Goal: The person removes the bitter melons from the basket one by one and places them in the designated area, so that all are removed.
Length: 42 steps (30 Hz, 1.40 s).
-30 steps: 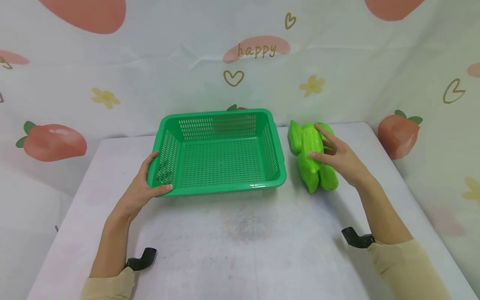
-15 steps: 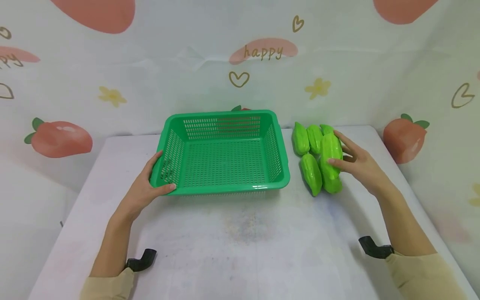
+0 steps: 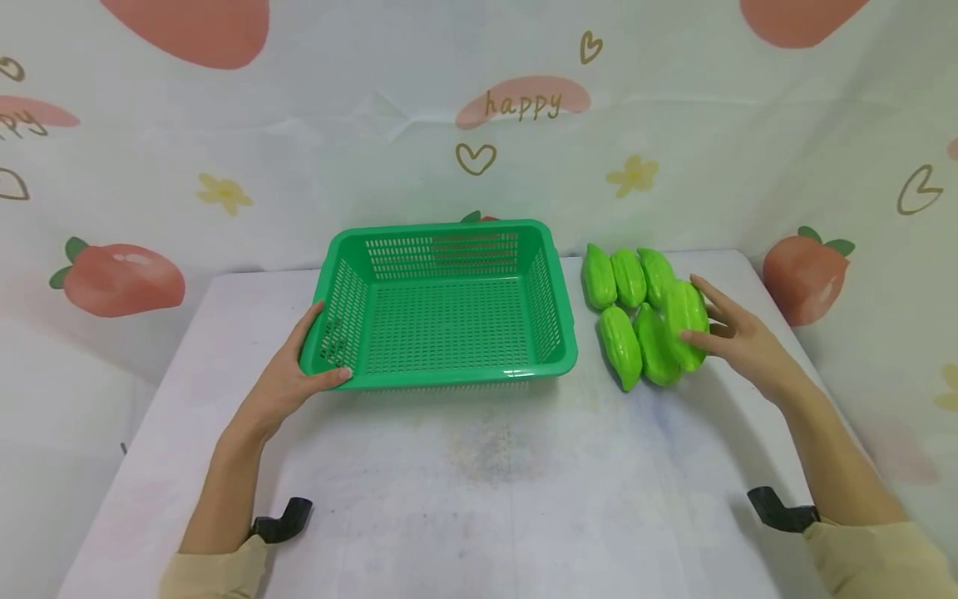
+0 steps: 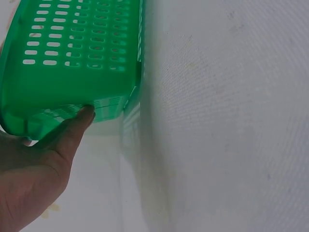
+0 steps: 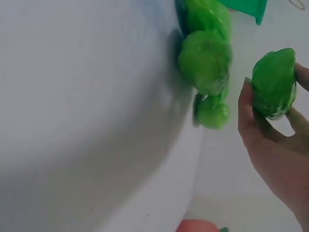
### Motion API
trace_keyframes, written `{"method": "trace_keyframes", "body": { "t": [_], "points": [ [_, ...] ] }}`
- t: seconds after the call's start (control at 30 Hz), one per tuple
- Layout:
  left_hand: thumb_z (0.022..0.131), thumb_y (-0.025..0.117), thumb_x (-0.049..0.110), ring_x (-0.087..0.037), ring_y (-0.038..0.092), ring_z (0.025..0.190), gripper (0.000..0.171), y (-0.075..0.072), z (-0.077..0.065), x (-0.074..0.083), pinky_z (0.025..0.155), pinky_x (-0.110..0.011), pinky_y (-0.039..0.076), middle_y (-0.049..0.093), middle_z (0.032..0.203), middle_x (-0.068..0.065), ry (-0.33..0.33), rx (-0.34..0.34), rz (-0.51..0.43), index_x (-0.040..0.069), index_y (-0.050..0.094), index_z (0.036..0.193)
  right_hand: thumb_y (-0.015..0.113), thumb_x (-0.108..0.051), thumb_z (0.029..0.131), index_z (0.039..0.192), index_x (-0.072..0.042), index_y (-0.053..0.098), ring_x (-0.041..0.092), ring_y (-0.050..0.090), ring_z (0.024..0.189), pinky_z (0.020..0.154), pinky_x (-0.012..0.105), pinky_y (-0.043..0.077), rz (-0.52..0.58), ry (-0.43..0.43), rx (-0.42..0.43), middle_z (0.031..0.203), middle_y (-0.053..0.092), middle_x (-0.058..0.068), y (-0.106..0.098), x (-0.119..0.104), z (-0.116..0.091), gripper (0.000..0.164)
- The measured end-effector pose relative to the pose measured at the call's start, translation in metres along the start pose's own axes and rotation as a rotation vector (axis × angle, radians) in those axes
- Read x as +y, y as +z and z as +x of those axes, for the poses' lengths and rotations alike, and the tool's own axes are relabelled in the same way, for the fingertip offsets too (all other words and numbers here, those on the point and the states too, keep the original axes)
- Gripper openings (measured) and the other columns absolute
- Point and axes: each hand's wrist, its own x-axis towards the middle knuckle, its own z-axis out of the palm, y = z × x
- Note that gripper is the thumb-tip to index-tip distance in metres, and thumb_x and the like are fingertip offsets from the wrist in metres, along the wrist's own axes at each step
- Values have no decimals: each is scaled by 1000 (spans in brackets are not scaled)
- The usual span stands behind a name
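Observation:
A green plastic basket [image 3: 449, 329] with slotted walls stands at the middle back of the table. My left hand [image 3: 288, 378] grips its left end, thumb on the front side and fingers at the left wall. In the left wrist view the thumb [image 4: 75, 130] lies against the basket wall [image 4: 72, 82]. My right hand [image 3: 737, 337] holds a glossy, ridged green pepper [image 3: 684, 324] between thumb and fingers. The right wrist view shows this pepper [image 5: 274, 82] held up off the table. Several similar peppers [image 3: 620, 348] lie in two rows between basket and hand.
The white table [image 3: 479, 499] has a faint stained patch at its middle. A patterned cloth backdrop [image 3: 359, 150] rises behind the table's back edge. Black wrist mounts [image 3: 283, 520] sit on both forearms.
My right hand has moved right with the held pepper, away from above the others. The peppers beneath now lie spread in two rows. My left hand and the basket keep their places.

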Motion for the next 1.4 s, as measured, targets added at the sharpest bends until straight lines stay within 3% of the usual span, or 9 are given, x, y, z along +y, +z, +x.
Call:
{"method": "trace_keyframes", "body": {
  "t": [0.2, 0.4, 0.63, 1.23, 1.4],
  "points": [
    [88, 77, 25, -35, 12, 146, 105, 0, 1, -4, 110, -62, 19, 4, 165, -8, -2, -7, -11, 42, 1, 158, 62, -33, 98, 158, -43, 12, 62, 26, 134, 98, 74, 28, -20, -24, 2, 162, 13, 23, -5, 9, -3, 78],
    [88, 77, 25, -35, 11, 147, 105, -1, 2, -6, 110, -62, 19, 3, 165, -8, 6, -6, -17, 44, 2, 158, 63, -30, 98, 158, -44, 10, 56, 29, 136, 101, 65, 35, -66, -14, 14, 161, 17, 23, -9, 20, -3, 81],
    [88, 77, 24, -35, 12, 146, 105, -1, 2, -5, 110, -62, 19, 3, 165, -9, 7, -10, -27, 44, 1, 158, 62, -32, 98, 160, -33, 9, 62, 28, 133, 97, 75, 28, -61, 9, 13, 158, 16, 32, -8, 31, 1, 81],
    [88, 76, 20, -33, 8, 147, 104, 0, 2, -8, 111, -62, 16, 1, 166, -6, 12, -15, -75, 46, 3, 157, 63, -33, 98, 160, -19, 13, 61, 37, 128, 97, 72, 32, -128, -5, -7, 151, 28, 37, -1, 50, 3, 81],
    [89, 76, 21, -33, 10, 147, 103, 1, 3, -9, 110, -62, 17, 1, 166, -6, 16, -17, -79, 46, 3, 157, 62, -36, 98, 160, -17, 14, 59, 32, 132, 98, 74, 29, -139, 12, -24, 151, 28, 38, 1, 51, 5, 81]
  ]
}}
